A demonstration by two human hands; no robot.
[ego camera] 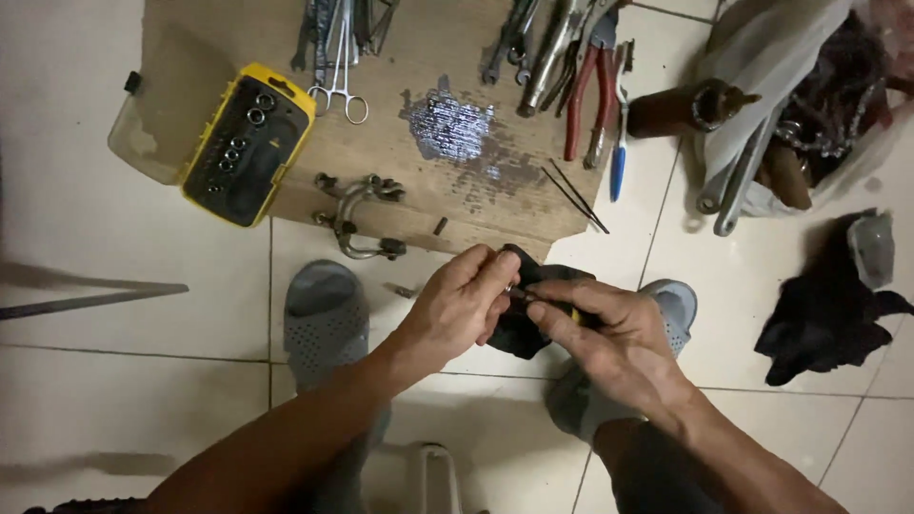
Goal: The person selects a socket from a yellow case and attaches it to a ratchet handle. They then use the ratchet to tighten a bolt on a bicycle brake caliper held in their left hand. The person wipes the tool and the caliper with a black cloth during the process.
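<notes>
Hands, two [457, 309] [609, 333], one black rag [528, 328]

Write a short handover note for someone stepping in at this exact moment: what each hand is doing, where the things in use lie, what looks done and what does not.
Left hand: fingers pinched on a small metal part against the black cloth, held above the floor.
Right hand: grips the same cloth from the other side.
Nearby: curved metal brake arms and a small bolt on the cardboard sheet; yellow socket case open; red-handled pliers at the top.
Done: parts lie loose on the cardboard.
Left: the small part is in hand, not yet set down.
</notes>
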